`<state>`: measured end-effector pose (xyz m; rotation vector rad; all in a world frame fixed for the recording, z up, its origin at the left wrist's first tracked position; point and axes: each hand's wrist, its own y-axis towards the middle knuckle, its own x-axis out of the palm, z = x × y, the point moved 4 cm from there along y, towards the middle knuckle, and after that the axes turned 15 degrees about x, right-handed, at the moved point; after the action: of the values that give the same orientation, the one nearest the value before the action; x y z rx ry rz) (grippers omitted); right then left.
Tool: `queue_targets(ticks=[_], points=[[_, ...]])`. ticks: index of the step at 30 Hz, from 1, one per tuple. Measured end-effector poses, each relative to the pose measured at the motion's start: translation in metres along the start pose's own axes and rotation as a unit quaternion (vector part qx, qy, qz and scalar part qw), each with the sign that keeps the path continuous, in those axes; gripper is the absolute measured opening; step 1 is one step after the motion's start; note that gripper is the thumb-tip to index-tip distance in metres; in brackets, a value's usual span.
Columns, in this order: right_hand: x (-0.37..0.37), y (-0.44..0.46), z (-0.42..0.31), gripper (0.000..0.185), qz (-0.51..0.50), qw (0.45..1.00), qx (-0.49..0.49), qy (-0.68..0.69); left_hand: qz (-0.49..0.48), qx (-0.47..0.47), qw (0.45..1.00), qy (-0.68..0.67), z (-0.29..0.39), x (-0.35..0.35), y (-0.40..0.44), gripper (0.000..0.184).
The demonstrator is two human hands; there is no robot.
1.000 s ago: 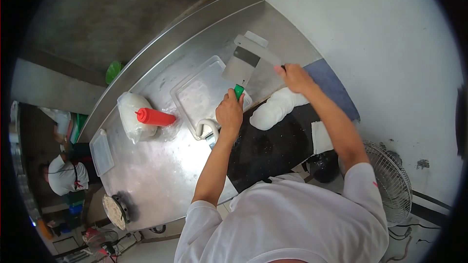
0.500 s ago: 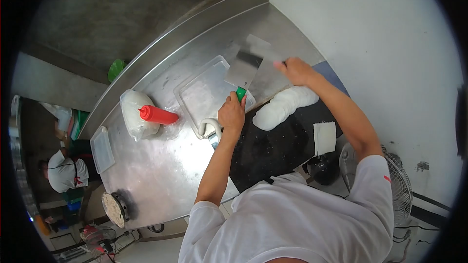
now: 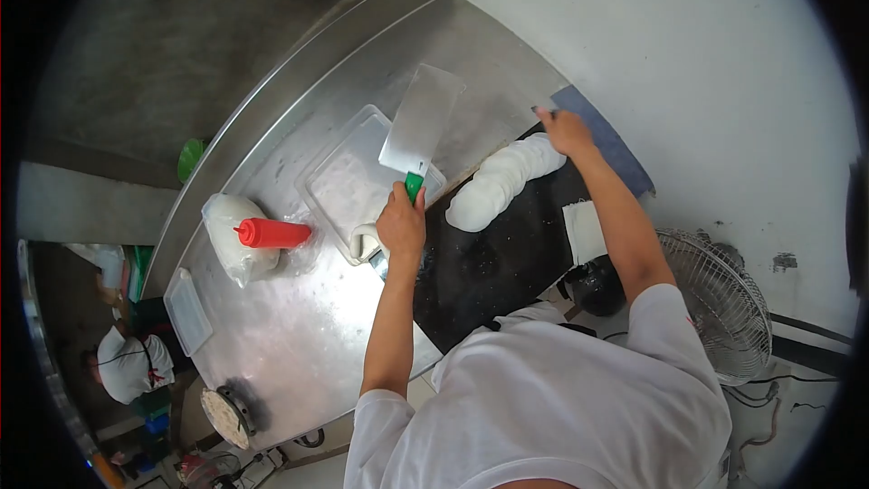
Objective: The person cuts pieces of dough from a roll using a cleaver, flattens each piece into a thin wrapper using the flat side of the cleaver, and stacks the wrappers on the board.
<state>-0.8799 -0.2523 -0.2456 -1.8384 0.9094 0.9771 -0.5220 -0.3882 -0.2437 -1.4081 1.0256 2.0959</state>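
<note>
My left hand (image 3: pixel 401 225) is closed around the green handle of a broad cleaver (image 3: pixel 423 122), whose wide metal blade points away from me over the steel table. My right hand (image 3: pixel 568 133) is closed just beyond the far end of a row of dough wrappers (image 3: pixel 505 183); a small dark bit shows at its fingertips, too small to name. The thin white rounds overlap on a black board (image 3: pixel 493 281). A curved piece of white dough (image 3: pixel 364 243) lies beside my left hand, partly hidden by it, at the edge of a clear plastic tray (image 3: pixel 337 177).
A red squeeze bottle (image 3: pixel 274 234) leans on a plastic bag of white stuff (image 3: pixel 237 254). A lid (image 3: pixel 187 312) and a round container (image 3: pixel 226 417) stand at the table's left. A folded cloth (image 3: pixel 585 232) lies at the board's right; a fan (image 3: pixel 720 308) stands nearby. A co-worker (image 3: pixel 136 367) is far left.
My right hand has drawn back from the cleaver toward the far end of the wrappers, and the blur by the blade is gone. The whole view has shifted slightly.
</note>
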Motion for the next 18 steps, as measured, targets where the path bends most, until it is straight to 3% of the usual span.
queue_targets(ticks=[5, 8, 11, 14, 17, 18], points=[[0.002, 0.005, 0.092, 0.068, 0.058, 0.99, 0.123, -0.04, -0.003, -0.035, 0.998, -0.043, 0.002, -0.009, -0.031, 0.039], [0.013, 0.005, 0.124, 0.06, 0.057, 0.988, 0.138, -0.04, 0.009, -0.046, 0.995, -0.084, 0.011, -0.007, -0.044, 0.039], [0.043, 0.032, 0.167, 0.055, 0.098, 0.992, 0.079, 0.003, 0.025, -0.059, 0.99, -0.125, 0.022, -0.005, -0.059, 0.039], [0.034, -0.004, 0.136, 0.052, 0.276, 0.955, 0.081, -0.076, 0.07, -0.068, 0.98, -0.172, 0.046, -0.013, -0.07, 0.037], [0.044, -0.038, 0.085, 0.049, 0.161, 0.973, -0.066, 0.151, 0.035, -0.126, 0.964, -0.229, 0.072, -0.012, -0.079, 0.036], [0.062, -0.058, 0.067, 0.046, 0.051, 0.961, -0.101, 0.254, 0.029, -0.141, 0.958, -0.25, 0.082, -0.012, -0.081, 0.037]])
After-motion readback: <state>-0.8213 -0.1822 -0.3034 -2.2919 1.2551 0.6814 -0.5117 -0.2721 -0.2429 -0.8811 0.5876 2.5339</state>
